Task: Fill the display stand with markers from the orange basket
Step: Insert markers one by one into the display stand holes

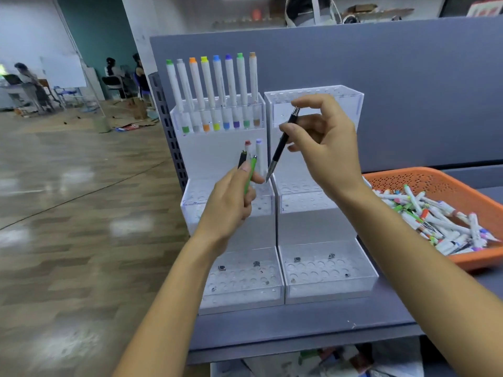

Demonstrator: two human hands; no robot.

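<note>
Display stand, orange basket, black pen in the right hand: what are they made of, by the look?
Display stand: likely acrylic, given see-through glossy walls and white panels. Orange basket: moulded plastic, matte, going by its even colour and perforated wall. Black pen: probably plastic barrel, with shiny metal-looking tip and cap.

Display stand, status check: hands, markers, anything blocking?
Left hand grips slim green pen and second black pen. Right hand pinches slim black silver-tipped pen. White acrylic display stand: eight white markers top-left, two more below. Nothing blocking.
</note>
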